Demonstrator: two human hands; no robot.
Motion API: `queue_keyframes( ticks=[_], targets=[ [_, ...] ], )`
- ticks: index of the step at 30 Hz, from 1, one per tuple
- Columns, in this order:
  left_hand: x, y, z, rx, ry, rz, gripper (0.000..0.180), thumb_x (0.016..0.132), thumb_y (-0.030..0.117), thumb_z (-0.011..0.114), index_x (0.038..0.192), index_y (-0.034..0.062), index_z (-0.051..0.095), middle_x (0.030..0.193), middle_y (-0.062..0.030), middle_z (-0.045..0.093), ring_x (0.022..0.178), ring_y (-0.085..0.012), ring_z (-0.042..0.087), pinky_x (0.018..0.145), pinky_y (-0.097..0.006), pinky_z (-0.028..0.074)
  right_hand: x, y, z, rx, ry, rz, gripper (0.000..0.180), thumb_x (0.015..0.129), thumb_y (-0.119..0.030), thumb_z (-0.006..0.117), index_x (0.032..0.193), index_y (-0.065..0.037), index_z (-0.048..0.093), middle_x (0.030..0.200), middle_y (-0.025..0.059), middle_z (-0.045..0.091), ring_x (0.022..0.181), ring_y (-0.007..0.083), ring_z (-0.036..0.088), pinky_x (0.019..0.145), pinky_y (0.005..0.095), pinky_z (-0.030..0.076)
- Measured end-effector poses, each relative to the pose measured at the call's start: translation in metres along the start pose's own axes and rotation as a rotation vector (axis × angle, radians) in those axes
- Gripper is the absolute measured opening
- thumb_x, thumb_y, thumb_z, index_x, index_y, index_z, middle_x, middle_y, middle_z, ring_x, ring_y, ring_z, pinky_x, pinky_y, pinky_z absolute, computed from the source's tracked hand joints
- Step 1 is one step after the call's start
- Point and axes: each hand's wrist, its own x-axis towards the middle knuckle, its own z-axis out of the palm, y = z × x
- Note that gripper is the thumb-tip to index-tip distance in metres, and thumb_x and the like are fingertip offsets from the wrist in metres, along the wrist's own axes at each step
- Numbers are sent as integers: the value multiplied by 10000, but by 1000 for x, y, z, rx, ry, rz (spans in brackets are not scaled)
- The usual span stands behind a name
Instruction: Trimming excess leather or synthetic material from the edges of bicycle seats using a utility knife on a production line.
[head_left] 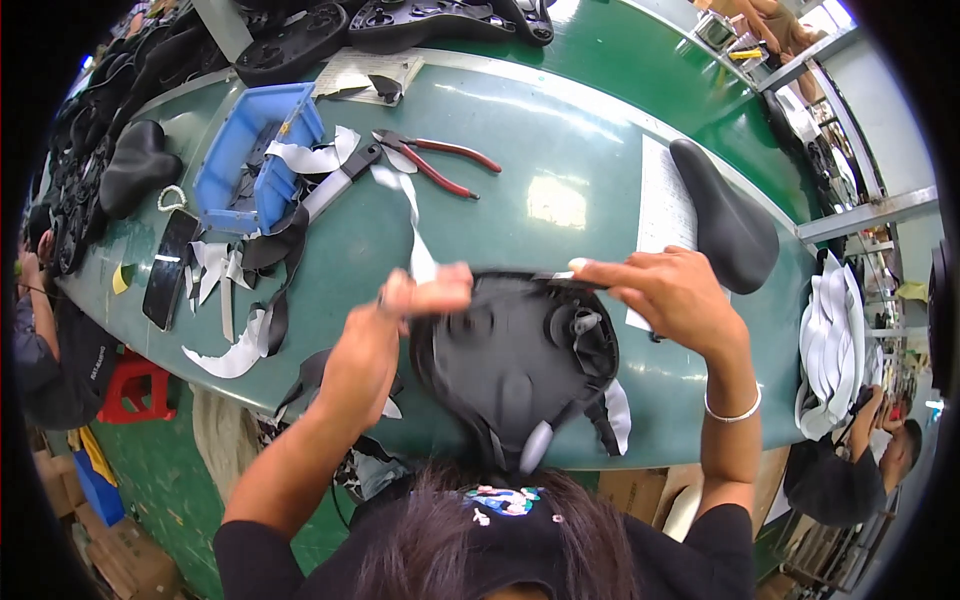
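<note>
A black bicycle saddle [515, 350] lies upside down at the table's near edge, its hollow underside facing up and its narrow end toward me. My left hand [380, 345], slightly smeared by motion, is closed at the saddle's far left rim. From its fingers a white strip [415, 225] sticks up and away. My right hand [665, 295] grips the far right rim, index finger reaching along the edge; whatever lies under the fingertip is hard to make out. Beyond them lie red-handled pincers [440, 160] and a grey utility knife [342, 182].
A blue bin [250, 165] with black scraps stands at the left, near a phone [170, 270] and white and black offcuts [235, 345]. At right a finished saddle [730, 215] rests on a paper sheet [665, 200]. More saddles [430, 25] line the back; other people sit at both sides.
</note>
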Motion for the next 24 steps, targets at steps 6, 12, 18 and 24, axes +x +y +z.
queue_keyframes(
  ticks=[6,12,18,24],
  targets=[
    [-52,41,-110,-802,-207,320,565,1013,376,320,559,77,472,582,4,446,858,-184,534,872,-364,396,-17,-22,-13,-194,-11,8,404,856,-185,605,1236,-317,577,597,16,490,507,199,451,524,339,336],
    [3,137,-129,-865,-409,522,93,900,62,433,807,68,423,779,-66,437,723,-213,454,744,-334,420,-69,-73,-8,-147,-47,240,484,810,-106,599,1285,-183,540,522,25,436,430,211,438,455,347,336],
    [103,41,20,1651,-781,3,223,817,280,648,874,65,666,941,-154,622,841,-347,611,802,-421,458,-75,-55,-10,-81,-54,291,484,801,-123,631,1275,-168,547,545,31,464,440,209,462,462,347,352],
    [106,23,67,519,-850,55,252,874,263,608,822,16,604,752,-76,576,760,-224,624,687,-330,465,-86,-41,11,216,58,251,511,787,-129,651,1283,-173,541,555,38,482,461,220,497,452,362,371]
  ],
)
